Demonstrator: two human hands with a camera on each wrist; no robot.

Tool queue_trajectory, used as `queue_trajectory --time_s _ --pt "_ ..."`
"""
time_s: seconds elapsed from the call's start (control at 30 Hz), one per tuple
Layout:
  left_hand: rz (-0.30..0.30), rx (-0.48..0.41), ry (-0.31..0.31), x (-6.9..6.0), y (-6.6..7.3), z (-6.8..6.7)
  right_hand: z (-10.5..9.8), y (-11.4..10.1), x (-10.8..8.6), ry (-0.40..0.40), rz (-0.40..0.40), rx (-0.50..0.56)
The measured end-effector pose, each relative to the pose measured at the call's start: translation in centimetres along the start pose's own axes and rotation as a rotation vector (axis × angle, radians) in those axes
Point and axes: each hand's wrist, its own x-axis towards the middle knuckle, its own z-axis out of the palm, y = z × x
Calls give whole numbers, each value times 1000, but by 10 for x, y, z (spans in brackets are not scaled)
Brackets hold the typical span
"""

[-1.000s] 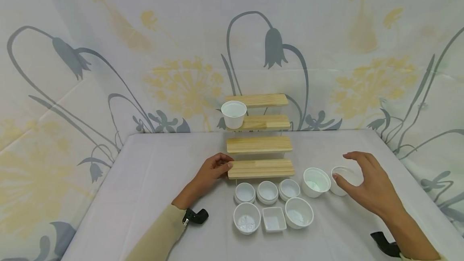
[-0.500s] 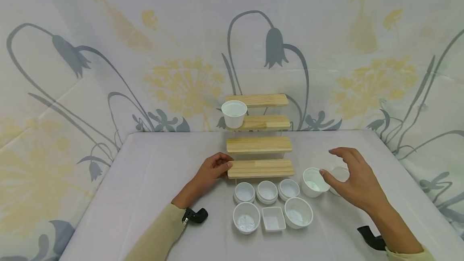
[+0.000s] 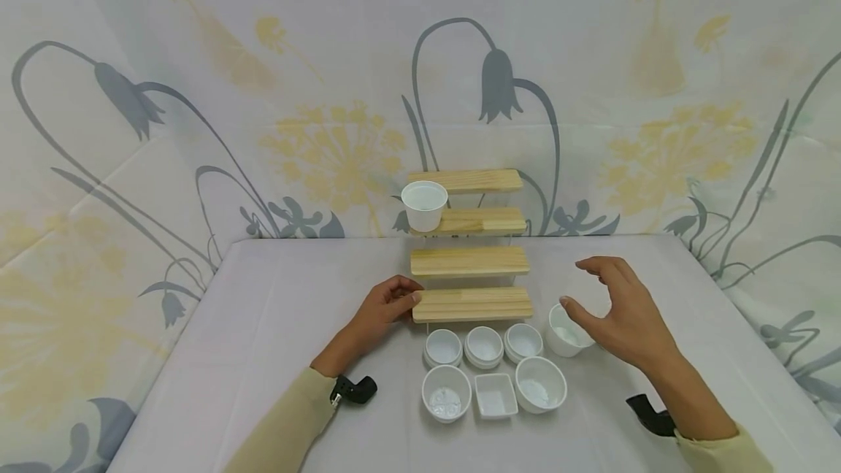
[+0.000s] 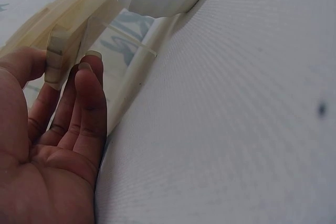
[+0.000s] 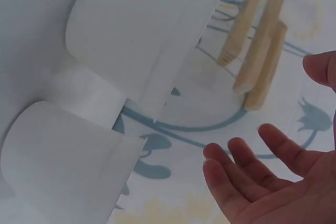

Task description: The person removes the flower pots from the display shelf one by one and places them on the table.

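My left hand point(image 3: 384, 306) holds the left end of the lowest board of a tiered wooden shelf stand point(image 3: 473, 305), its thumb against the board's end and fingers behind. My right hand point(image 3: 624, 316) hovers with fingers spread and nothing in it, above two white cups at the right. One white cup point(image 3: 565, 333) shows beside it; the other cup point(image 5: 63, 166) is covered by the hand in the head view but visible in the right wrist view. Another white cup point(image 3: 424, 206) sits on the left end of the stand's second board from the top.
In front of the stand are three small round white ramekins point(image 3: 485, 347) in a row. Nearer still come a white bowl point(image 3: 447, 394), a square white dish point(image 3: 496, 395) and a second white bowl point(image 3: 541, 385). A flower-printed cloth point(image 3: 328, 93) hangs behind the table.
My right hand has moved left and slightly away from me, from beside the outer cup to over the inner one. My left hand keeps its hold on the stand.
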Motion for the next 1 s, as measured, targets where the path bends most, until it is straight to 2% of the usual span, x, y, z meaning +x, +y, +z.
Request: queue_trajectory --time_s 0.73,1.0 --pt "0 3 -2 1 -1 -1 21 -32 30 21 -87 84" --pt "-12 -1 -3 1 -2 0 27 -46 39 -7 -67 104"
